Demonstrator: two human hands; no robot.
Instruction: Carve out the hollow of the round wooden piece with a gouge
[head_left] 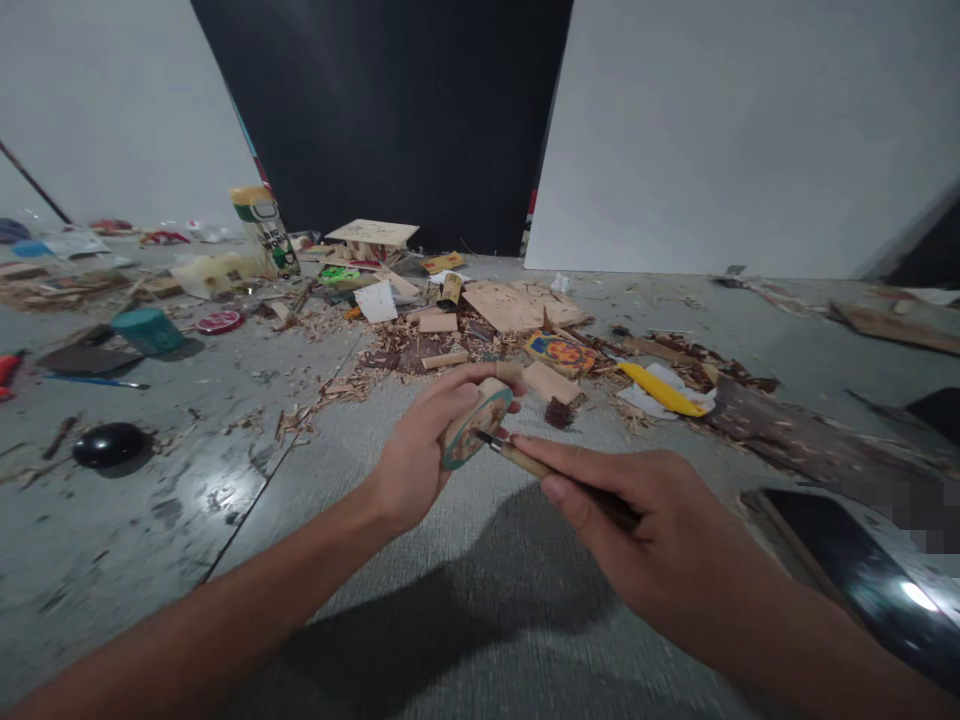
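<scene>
My left hand (427,435) is closed around the edge of a small oval wooden piece (476,425), its face tilted to the right. The piece has a teal rim and a brown pattern in the middle. A bandage-like wrap (509,374) shows on one left finger. In my right hand (645,520) is a slim wooden-handled tool (529,462), pinched between thumb and fingers. It has a shiny metal collar and a dark tip that meets the face of the piece; whether the tip is blade or bristle I cannot tell. Both hands are above the grey floor.
Wood shavings and offcuts (439,323) lie ahead, with a painted wooden piece (561,352) and a yellow-handled cutter (664,388). Left are a teal cup (147,330), blue paintbrush (97,381) and black rounded object (111,444). A phone (832,550) and bark strip (810,435) lie right.
</scene>
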